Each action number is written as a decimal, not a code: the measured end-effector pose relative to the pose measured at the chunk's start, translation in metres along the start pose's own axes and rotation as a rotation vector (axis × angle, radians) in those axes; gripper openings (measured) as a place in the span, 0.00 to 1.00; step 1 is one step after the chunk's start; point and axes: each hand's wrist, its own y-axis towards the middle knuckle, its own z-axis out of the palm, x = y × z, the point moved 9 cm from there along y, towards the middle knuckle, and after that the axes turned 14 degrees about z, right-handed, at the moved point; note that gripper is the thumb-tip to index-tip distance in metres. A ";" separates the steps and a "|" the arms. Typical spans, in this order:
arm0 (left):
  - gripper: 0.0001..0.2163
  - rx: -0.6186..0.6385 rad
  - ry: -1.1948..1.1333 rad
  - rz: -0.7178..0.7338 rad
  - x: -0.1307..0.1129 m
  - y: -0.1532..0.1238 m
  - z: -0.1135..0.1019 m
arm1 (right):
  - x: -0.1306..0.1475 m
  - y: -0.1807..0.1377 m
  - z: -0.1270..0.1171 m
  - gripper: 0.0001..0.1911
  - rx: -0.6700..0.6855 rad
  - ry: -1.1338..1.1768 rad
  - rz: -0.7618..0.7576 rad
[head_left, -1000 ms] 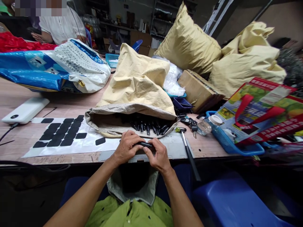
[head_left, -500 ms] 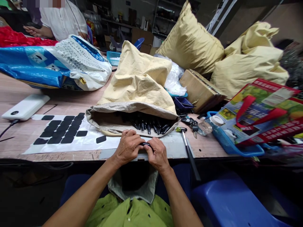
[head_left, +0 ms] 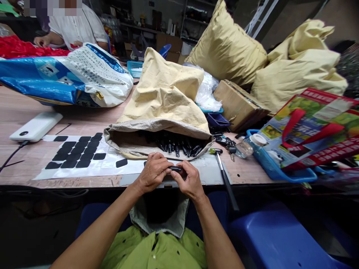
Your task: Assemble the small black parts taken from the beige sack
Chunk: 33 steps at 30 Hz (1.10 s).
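Note:
Between my hands, near the table's front edge, is a small black cylindrical piece (head_left: 175, 169). My left hand (head_left: 156, 170) grips its left end, and my right hand (head_left: 189, 178) pinches it at the right end with thumb and fingers. Just beyond them lies a cream cloth sack (head_left: 165, 101), its mouth facing me. Many similar black pieces (head_left: 182, 145) fill the opening. Black rounded-square pads (head_left: 76, 153) sit in rows on a white sheet (head_left: 105, 171) to the left. Below my hands, a second sack (head_left: 179, 216) hangs open at my lap.
A hammer (head_left: 221, 172) lies right of my hands, its handle over the edge. Farther right are keys (head_left: 232, 151), a clear jar (head_left: 246, 147) and a blue basket (head_left: 269, 168) with a red bag. A white power bank (head_left: 36, 127) lies left. Another person sits behind the blue-white sack (head_left: 92, 74).
My right fingers have opened slightly around the black piece, showing more of it. The view has shifted a little. The other person's hand has moved to the red material.

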 end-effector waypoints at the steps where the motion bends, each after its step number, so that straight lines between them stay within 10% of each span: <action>1: 0.11 0.009 -0.011 -0.002 0.000 0.000 0.001 | -0.001 0.000 0.001 0.09 0.009 0.005 -0.002; 33: 0.08 -0.067 0.065 -0.047 0.003 -0.001 -0.003 | -0.005 0.003 0.004 0.08 0.006 -0.035 0.003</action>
